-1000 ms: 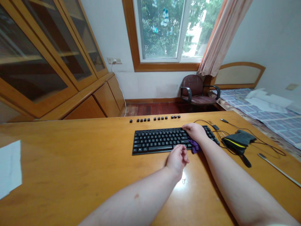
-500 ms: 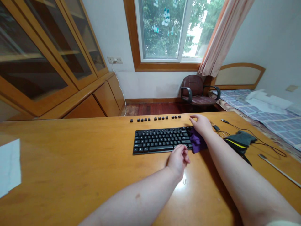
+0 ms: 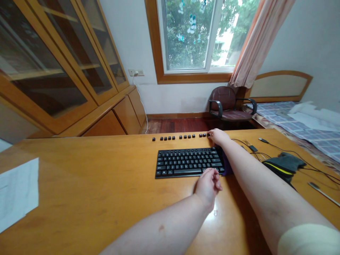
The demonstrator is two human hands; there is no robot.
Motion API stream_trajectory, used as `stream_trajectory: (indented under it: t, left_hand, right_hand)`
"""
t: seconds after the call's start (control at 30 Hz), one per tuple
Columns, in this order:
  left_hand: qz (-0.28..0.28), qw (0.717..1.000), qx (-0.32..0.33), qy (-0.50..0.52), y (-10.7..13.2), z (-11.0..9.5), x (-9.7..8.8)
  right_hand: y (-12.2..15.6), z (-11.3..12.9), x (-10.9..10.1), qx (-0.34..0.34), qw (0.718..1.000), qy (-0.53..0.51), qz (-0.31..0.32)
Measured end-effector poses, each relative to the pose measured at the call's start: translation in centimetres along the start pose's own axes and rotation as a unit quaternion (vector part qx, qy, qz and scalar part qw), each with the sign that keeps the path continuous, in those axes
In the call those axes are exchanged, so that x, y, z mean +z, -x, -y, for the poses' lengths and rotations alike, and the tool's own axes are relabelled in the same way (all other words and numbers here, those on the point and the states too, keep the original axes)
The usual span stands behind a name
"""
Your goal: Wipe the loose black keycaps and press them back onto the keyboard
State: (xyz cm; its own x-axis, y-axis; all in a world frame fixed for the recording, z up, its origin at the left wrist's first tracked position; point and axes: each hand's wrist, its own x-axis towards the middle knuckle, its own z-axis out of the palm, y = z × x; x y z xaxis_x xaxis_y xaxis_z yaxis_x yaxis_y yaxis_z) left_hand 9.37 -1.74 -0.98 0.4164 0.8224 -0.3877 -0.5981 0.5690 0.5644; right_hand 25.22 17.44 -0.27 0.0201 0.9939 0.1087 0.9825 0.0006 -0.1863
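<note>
A black keyboard (image 3: 190, 162) lies on the wooden desk, and a row of loose black keycaps (image 3: 185, 137) runs along the far side of it. My right hand (image 3: 218, 137) reaches to the right end of that row, its thumb and fingertip closed on the last keycap (image 3: 208, 135). Below my right forearm, a purple cloth (image 3: 226, 164) shows beside the keyboard's right end, mostly hidden. My left hand (image 3: 207, 187) rests at the keyboard's near right corner with its fingers loosely curled in; nothing shows in them.
To the right are a grey and black pouch with a yellow stripe (image 3: 284, 166), a cable with a USB plug (image 3: 263, 140) and a thin brush (image 3: 322, 194). White papers (image 3: 20, 193) lie at the left. A chair (image 3: 225, 102) stands beyond the desk.
My right hand has moved left, from above the cloth to the last keycap in the row, and has closed there. My left hand keeps its place. The view has shifted slightly.
</note>
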Motion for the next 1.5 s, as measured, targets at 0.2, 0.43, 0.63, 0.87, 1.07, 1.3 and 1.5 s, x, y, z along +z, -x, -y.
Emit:
stream_trajectory:
  t: [0.2,0.43,0.63,0.87,1.07,1.3,1.5]
  left_hand:
    - [-0.004,1.0,-0.005,-0.001,0.1,-0.1,0.1]
    - [-0.007,1.0,0.0,0.011,0.0,-0.2,0.1]
    - [0.002,1.0,-0.004,0.031,-0.3,0.0,-0.1]
    - [0.021,0.999,0.012,0.025,-0.6,0.5,-0.4]
    - [0.042,0.999,0.029,0.016,-0.5,0.4,-0.5]
    - [0.067,0.997,0.025,0.015,0.0,0.2,-0.3]
    - [0.097,0.994,0.025,0.032,0.4,-0.2,0.0]
  right_hand:
    - [1.7,0.7,-1.4,0.026,0.999,-0.004,-0.038]
    - [10.8,3.5,-5.2,-0.004,0.975,-0.171,-0.143]
    - [19.2,5.7,-4.6,0.015,0.954,-0.274,-0.12]
    - [20.1,5.6,-2.9,-0.085,0.931,-0.34,-0.107]
    - [20.1,4.9,-2.9,-0.1,0.923,-0.354,-0.11]
    - [20.4,4.5,-3.2,-0.124,0.911,-0.379,-0.106]
    - [19.9,3.4,-3.7,-0.113,0.9,-0.41,-0.096]
